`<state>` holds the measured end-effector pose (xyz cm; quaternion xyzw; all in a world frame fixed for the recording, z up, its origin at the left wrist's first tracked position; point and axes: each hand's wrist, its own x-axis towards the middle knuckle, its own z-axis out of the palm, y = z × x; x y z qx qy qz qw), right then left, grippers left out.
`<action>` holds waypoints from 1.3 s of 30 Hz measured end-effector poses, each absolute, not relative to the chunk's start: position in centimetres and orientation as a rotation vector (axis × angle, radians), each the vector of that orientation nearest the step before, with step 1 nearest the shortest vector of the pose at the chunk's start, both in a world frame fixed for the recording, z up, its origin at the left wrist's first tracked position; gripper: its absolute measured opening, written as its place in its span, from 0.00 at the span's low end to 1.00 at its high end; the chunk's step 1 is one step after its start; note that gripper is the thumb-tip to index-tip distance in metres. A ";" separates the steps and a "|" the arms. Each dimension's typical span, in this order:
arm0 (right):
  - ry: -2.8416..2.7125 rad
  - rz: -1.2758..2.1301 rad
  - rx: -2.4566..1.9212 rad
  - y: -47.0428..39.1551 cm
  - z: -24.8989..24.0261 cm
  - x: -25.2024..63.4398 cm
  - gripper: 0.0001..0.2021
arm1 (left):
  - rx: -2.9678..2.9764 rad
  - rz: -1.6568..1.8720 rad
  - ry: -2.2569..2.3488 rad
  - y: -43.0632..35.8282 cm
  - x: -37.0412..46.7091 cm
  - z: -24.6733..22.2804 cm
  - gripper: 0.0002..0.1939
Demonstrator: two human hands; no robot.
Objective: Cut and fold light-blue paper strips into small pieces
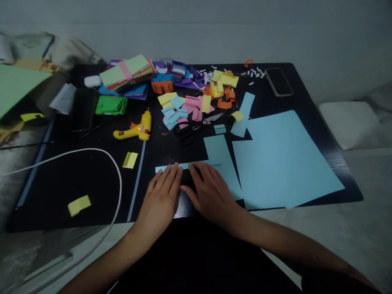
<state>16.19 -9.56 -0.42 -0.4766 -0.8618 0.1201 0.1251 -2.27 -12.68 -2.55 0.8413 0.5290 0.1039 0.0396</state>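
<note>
A narrow folded strip of light blue paper (pixel 185 165) lies crosswise near the front of the black table. My left hand (pixel 163 194) rests palm down, its outstretched fingertips pressing on the strip's left half. On the right half, the fingertips of my right hand (pixel 211 192) press down, fingers slightly bent and thumb held apart. Neither hand wraps around anything. Under the strip's right end and beside my right hand lies a wider light blue paper piece (pixel 219 149). A large light blue sheet (pixel 284 159) covers the table to the right.
Black-handled scissors (pixel 211 119) lie beyond my hands, near small folded paper pieces (pixel 174 114). A yellow glue gun (pixel 137 127) is at left. A white cable (pixel 118 175) curves across the left side. Bundled coloured paper (pixel 128 73) and a phone (pixel 278 81) lie at the back.
</note>
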 end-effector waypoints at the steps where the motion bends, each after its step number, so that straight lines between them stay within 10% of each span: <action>1: -2.513 0.329 -1.405 -9.6 -0.5 16.4 0.25 | 2.580 0.317 1.622 -12.7 -2.3 -2.5 0.30; 39: -2.505 -0.038 -1.340 -8.0 -2.0 20.7 0.13 | 2.633 0.248 1.635 -12.4 -1.8 -1.7 0.28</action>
